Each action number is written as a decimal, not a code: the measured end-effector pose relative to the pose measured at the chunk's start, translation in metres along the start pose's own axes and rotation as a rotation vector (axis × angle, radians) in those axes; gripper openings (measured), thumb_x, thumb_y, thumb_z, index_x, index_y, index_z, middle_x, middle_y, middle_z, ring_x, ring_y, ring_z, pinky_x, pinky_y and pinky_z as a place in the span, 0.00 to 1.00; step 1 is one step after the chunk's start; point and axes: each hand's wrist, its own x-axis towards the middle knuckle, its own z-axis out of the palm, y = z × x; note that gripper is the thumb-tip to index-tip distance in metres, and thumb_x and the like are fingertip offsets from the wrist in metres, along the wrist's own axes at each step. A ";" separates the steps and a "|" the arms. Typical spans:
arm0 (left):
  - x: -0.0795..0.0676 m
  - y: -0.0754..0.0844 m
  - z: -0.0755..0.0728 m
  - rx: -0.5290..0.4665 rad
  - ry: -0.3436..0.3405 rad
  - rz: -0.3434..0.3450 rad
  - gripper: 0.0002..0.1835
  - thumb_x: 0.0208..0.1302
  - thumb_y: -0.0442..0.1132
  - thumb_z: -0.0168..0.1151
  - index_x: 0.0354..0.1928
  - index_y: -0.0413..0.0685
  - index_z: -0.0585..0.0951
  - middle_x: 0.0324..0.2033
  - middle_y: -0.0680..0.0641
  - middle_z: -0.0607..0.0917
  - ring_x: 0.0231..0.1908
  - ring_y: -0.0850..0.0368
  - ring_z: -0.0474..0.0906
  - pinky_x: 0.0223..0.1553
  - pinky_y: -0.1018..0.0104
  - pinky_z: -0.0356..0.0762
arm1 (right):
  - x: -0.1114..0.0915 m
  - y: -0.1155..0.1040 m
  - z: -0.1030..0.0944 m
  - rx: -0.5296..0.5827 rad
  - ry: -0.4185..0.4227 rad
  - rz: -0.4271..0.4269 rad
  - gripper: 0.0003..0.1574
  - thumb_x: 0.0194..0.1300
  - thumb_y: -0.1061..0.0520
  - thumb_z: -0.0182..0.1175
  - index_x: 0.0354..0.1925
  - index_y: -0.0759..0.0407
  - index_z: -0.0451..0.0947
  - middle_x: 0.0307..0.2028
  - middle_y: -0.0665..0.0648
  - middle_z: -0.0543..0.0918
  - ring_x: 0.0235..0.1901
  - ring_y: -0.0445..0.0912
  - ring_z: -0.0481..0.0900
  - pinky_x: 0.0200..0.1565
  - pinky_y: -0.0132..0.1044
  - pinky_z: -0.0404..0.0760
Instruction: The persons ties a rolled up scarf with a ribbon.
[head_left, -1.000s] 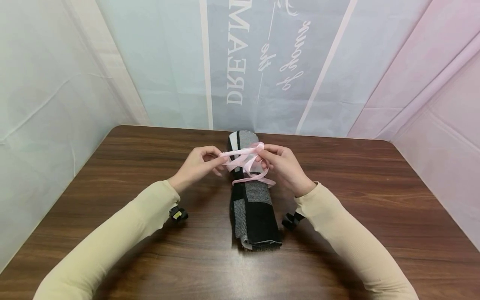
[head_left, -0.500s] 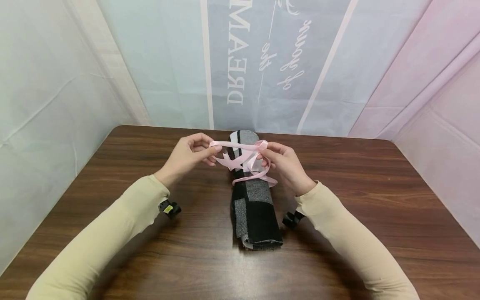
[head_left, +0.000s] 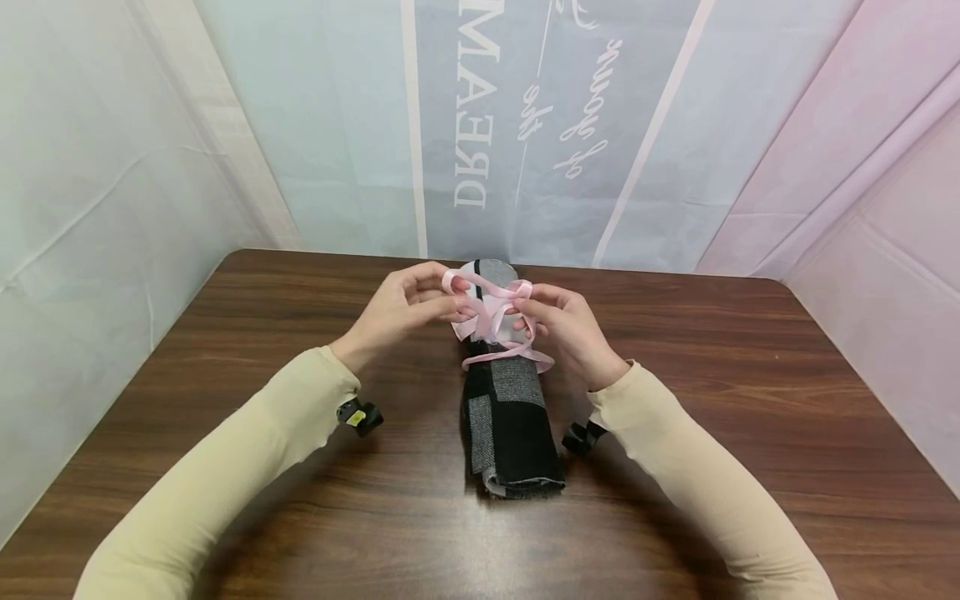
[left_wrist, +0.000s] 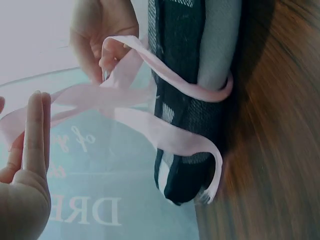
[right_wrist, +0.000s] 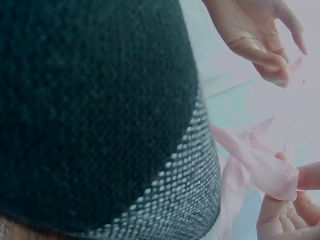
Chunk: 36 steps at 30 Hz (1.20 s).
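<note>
A black, grey and white checked scarf [head_left: 528,437], rolled into a long bundle, lies on the table in the head view. Pink ribbon [left_wrist: 170,137] passes around its far half and rises in loops and loose ends above it. My right hand [head_left: 572,332] pinches a ribbon loop between thumb and fingers, just right of the roll; the right wrist view shows the folded ribbon [right_wrist: 270,175] in that grip. On the other side, my left hand [head_left: 397,310] has a ribbon loop over its index fingertip, thumb and finger apart. Its fingers [left_wrist: 35,130] look nearly straight in the left wrist view.
The brown wooden table [head_left: 300,517] has its back edge just beyond the roll. A grey-blue printed curtain [head_left: 337,125] hangs behind, with pale cloth walls at both sides. Black wrist-camera mounts [head_left: 360,417] hang beneath both cuffs.
My left hand first drew the ribbon out to the left, then came back right toward the roll, its thumb and index finger parting. My right hand has hardly moved and keeps its pinch.
</note>
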 end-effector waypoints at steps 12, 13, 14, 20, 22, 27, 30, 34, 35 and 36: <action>0.009 -0.017 0.018 0.056 -0.043 -0.078 0.13 0.61 0.24 0.60 0.48 0.24 0.76 0.33 0.39 0.87 0.30 0.59 0.86 0.39 0.53 0.83 | -0.003 -0.003 0.002 -0.046 -0.018 -0.038 0.14 0.66 0.56 0.60 0.46 0.66 0.77 0.30 0.49 0.83 0.22 0.39 0.78 0.26 0.28 0.75; 0.010 -0.019 0.020 0.055 -0.042 -0.077 0.12 0.61 0.24 0.60 0.46 0.24 0.77 0.33 0.39 0.87 0.30 0.59 0.86 0.38 0.54 0.83 | -0.003 -0.003 0.002 -0.055 -0.019 -0.042 0.16 0.67 0.55 0.59 0.47 0.66 0.77 0.30 0.49 0.84 0.22 0.39 0.78 0.26 0.28 0.74; 0.011 -0.020 0.021 0.059 -0.044 -0.071 0.12 0.61 0.23 0.60 0.46 0.23 0.77 0.33 0.38 0.87 0.29 0.59 0.86 0.36 0.55 0.84 | -0.003 -0.003 0.002 -0.064 -0.021 -0.047 0.17 0.67 0.54 0.59 0.48 0.66 0.77 0.31 0.49 0.84 0.23 0.39 0.78 0.26 0.28 0.74; 0.015 -0.028 0.030 0.123 -0.003 -0.048 0.14 0.59 0.25 0.63 0.48 0.29 0.77 0.30 0.39 0.87 0.23 0.60 0.83 0.29 0.63 0.83 | -0.003 -0.004 0.004 -0.069 -0.019 -0.056 0.17 0.68 0.53 0.58 0.48 0.65 0.77 0.28 0.50 0.82 0.22 0.38 0.77 0.24 0.28 0.73; 0.015 -0.030 0.031 0.186 0.031 -0.043 0.14 0.58 0.28 0.65 0.47 0.31 0.79 0.29 0.40 0.87 0.21 0.61 0.82 0.28 0.62 0.83 | -0.003 -0.004 0.004 -0.065 -0.020 -0.056 0.16 0.68 0.53 0.58 0.47 0.64 0.77 0.26 0.49 0.81 0.22 0.38 0.76 0.23 0.28 0.72; 0.015 -0.032 0.033 0.416 0.128 -0.020 0.14 0.56 0.37 0.69 0.44 0.40 0.82 0.31 0.45 0.85 0.26 0.59 0.80 0.29 0.67 0.79 | -0.004 -0.004 0.004 -0.056 -0.020 -0.065 0.14 0.67 0.54 0.58 0.46 0.63 0.78 0.19 0.47 0.76 0.19 0.39 0.71 0.24 0.29 0.69; 0.015 -0.034 0.033 0.468 0.148 -0.007 0.18 0.55 0.38 0.70 0.49 0.44 0.81 0.37 0.46 0.83 0.34 0.58 0.80 0.33 0.70 0.78 | -0.005 -0.004 0.004 -0.047 -0.022 -0.072 0.14 0.67 0.55 0.58 0.47 0.63 0.78 0.17 0.47 0.73 0.18 0.38 0.68 0.24 0.29 0.69; 0.017 -0.037 0.034 0.466 0.137 -0.004 0.19 0.55 0.38 0.70 0.49 0.42 0.81 0.40 0.44 0.85 0.37 0.59 0.80 0.35 0.70 0.77 | -0.005 -0.004 0.004 -0.030 -0.032 -0.071 0.13 0.67 0.56 0.58 0.46 0.62 0.77 0.16 0.47 0.73 0.17 0.38 0.67 0.23 0.29 0.68; 0.018 -0.038 0.034 0.459 0.136 -0.008 0.18 0.55 0.38 0.70 0.48 0.42 0.81 0.39 0.44 0.86 0.36 0.60 0.80 0.35 0.70 0.77 | -0.005 -0.004 0.005 -0.028 -0.035 -0.073 0.13 0.68 0.56 0.58 0.46 0.62 0.77 0.16 0.47 0.73 0.17 0.38 0.67 0.23 0.29 0.68; 0.018 -0.038 0.035 0.456 0.136 -0.010 0.18 0.55 0.39 0.70 0.48 0.42 0.81 0.39 0.44 0.86 0.35 0.60 0.79 0.35 0.70 0.76 | -0.005 -0.004 0.005 -0.020 -0.039 -0.072 0.12 0.68 0.56 0.58 0.45 0.63 0.77 0.16 0.47 0.73 0.17 0.38 0.67 0.23 0.29 0.67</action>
